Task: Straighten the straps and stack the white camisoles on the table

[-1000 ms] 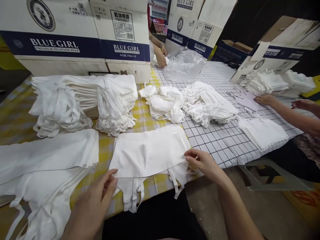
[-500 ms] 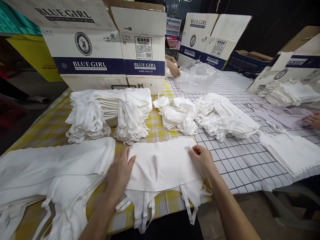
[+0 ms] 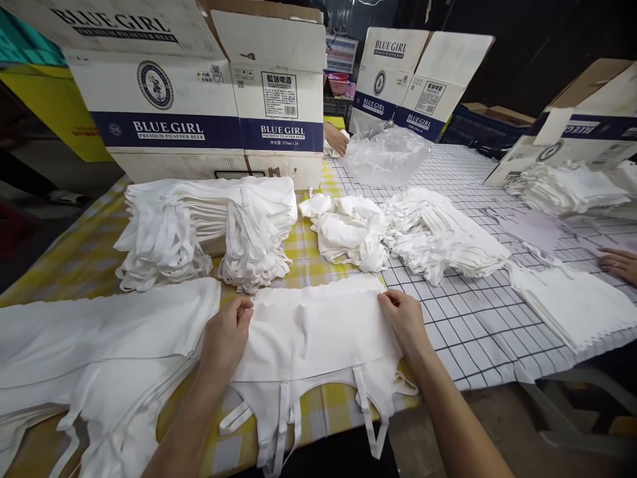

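Observation:
A white camisole (image 3: 318, 332) lies spread in front of me on the yellow checked cloth, its thin straps hanging over the table's near edge. My left hand (image 3: 226, 335) is closed in a pinch at its upper left corner. At the upper right corner, my right hand (image 3: 405, 322) pinches the fabric between thumb and fingers. Soft creases run down the middle of the cloth. Left of my left hand is a stack of similar white garments (image 3: 109, 332), straps trailing. Just beyond the camisole stands a neat pile of folded white garments (image 3: 213, 212) with looped straps.
Crumpled white garments (image 3: 348, 229) and another white pile (image 3: 442, 232) lie behind my right hand. Large cartons (image 3: 199, 86) line the back, beside a clear plastic bag (image 3: 388, 156). Other people's hands show at the back (image 3: 337, 140) and right edge (image 3: 620, 264).
My left hand has drawn its fingers in from lying over the camisole's left edge to a pinch at the corner. My right hand stays at the right corner. The view has shifted slightly.

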Action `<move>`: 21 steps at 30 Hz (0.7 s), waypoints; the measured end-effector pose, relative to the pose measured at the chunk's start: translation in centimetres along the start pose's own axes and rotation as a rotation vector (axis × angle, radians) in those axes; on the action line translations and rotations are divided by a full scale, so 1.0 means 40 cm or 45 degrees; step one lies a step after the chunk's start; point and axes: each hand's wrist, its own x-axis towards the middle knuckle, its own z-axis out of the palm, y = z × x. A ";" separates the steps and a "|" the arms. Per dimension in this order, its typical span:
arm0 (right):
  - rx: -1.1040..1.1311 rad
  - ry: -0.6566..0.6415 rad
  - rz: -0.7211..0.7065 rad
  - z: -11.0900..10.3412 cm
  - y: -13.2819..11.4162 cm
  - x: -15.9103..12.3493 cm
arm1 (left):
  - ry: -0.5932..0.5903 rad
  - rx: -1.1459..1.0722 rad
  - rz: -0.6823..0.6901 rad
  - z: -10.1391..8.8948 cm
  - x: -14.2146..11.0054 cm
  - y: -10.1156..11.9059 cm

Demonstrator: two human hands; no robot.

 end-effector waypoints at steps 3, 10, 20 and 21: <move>-0.067 0.006 0.003 0.006 0.001 0.006 | 0.063 -0.019 -0.095 -0.002 -0.004 0.009; -0.137 -0.026 0.019 0.011 -0.009 0.010 | -0.070 0.042 0.109 0.008 -0.004 0.006; -0.071 -0.129 -0.166 0.014 -0.010 0.021 | -0.132 0.005 -0.007 -0.010 0.030 0.015; -0.050 -0.133 -0.158 0.014 -0.010 0.023 | -0.114 -0.002 -0.031 -0.011 0.030 0.014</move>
